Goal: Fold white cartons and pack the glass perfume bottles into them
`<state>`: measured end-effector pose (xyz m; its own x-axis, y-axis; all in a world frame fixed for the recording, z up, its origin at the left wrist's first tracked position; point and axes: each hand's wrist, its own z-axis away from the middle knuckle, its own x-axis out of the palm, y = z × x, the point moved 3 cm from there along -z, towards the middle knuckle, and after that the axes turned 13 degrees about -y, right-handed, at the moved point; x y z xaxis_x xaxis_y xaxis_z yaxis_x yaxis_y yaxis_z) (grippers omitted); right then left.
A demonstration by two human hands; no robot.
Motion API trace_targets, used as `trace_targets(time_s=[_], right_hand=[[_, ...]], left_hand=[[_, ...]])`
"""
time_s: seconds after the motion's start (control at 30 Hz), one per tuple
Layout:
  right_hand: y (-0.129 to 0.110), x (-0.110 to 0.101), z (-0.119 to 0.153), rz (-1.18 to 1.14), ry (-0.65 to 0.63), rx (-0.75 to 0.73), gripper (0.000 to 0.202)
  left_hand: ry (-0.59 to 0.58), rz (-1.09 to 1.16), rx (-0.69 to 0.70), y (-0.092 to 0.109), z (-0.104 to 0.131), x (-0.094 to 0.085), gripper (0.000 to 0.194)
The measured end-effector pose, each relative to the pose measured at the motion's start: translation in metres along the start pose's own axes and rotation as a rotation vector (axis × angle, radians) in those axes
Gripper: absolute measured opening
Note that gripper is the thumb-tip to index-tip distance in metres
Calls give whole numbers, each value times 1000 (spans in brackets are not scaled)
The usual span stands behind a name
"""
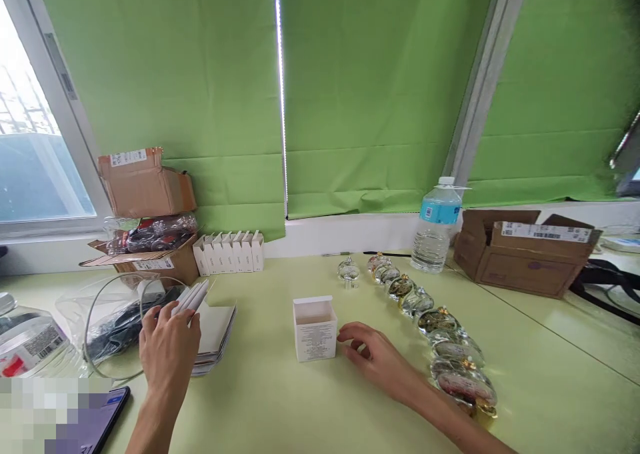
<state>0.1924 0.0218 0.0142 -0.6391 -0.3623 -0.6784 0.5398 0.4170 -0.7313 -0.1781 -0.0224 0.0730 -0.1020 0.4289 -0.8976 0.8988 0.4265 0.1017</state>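
Pale-green table, white box upright; green blinds behind.

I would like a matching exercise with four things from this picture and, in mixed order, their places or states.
1. Left hand
2. Right hand
3. Clear plastic water bottle with blue label
4. Small upright white cardboard boxes

A. Lined up before the green blind
B. Beside the open-topped white cardboard box
C. Holding thin white pieces
D. Just left of the right-hand brown cardboard box

Pairs: 1-C, 2-B, 3-D, 4-A
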Motion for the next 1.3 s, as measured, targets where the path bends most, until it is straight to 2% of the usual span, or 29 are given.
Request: trace_targets(time_s=[0.27,0.6,0.77,0.87,1.0,1.13,1.3], right_hand=[[-6,-2,3,16,0,-22,20],[-5,-1,2,88,-25,-33,20],[-2,0,2,95,-30,-28,20],[-2,-1,2,98,-38,-33,20],[-6,-2,4,106,-45,-37,20],[-10,-5,5,94,-36,-27,21],[-23,-12,8,64,-49,34,26]], left_hand=[[136,22,58,4,-1,-3,43],[53,-43,140,-2,-4,13,38],[213,138,114,4,0,-9,37],[293,247,26,11,6,-26,33],[371,274,-95,18,13,-42,32],[462,363,-68,28,24,-52,32],[577,503,37,54,50,-59,25]])
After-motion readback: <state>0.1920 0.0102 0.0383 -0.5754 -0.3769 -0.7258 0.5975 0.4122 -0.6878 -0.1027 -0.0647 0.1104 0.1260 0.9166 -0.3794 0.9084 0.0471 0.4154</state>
